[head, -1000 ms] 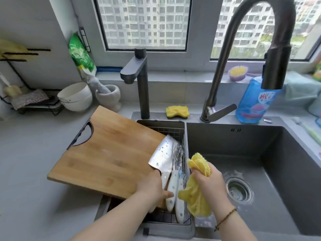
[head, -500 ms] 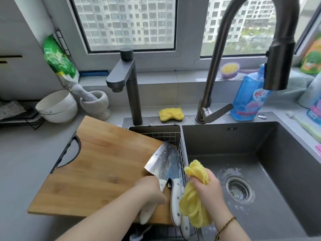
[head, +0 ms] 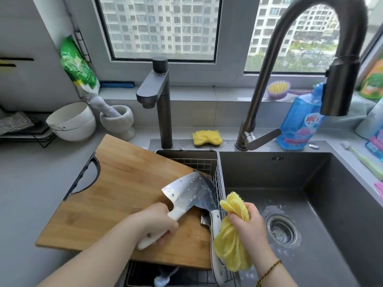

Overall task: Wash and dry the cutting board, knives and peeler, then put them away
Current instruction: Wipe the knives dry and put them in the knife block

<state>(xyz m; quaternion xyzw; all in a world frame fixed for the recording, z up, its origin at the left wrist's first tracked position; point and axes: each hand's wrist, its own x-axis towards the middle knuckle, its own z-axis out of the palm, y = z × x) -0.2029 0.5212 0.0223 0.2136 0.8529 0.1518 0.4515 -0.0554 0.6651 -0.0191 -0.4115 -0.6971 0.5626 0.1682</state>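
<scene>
A wooden cutting board (head: 116,195) lies partly on the counter and partly over the wire drying basket (head: 199,162). My left hand (head: 157,222) grips the white handle of a wet cleaver (head: 184,193), whose blade is raised over the board's right part. Beneath it a second white-handled knife (head: 213,224) lies in the basket along the right edge. My right hand (head: 250,222) holds a bunched yellow cloth (head: 232,245) just right of the knives, over the sink's edge. A white object at the basket's bottom (head: 163,279) is partly hidden; I cannot tell what it is.
A dark sink basin (head: 310,193) with a drain (head: 283,228) is at right under a tall faucet (head: 335,88). A smaller tap (head: 159,96), yellow sponge (head: 207,137), blue detergent bottle (head: 300,125), stacked white bowls (head: 72,121) and a mortar with pestle (head: 118,119) stand behind.
My left hand has taken the cleaver's handle and lifted the blade off the other knives, swinging it over the board. The view has shifted closer. My right hand keeps holding the cloth.
</scene>
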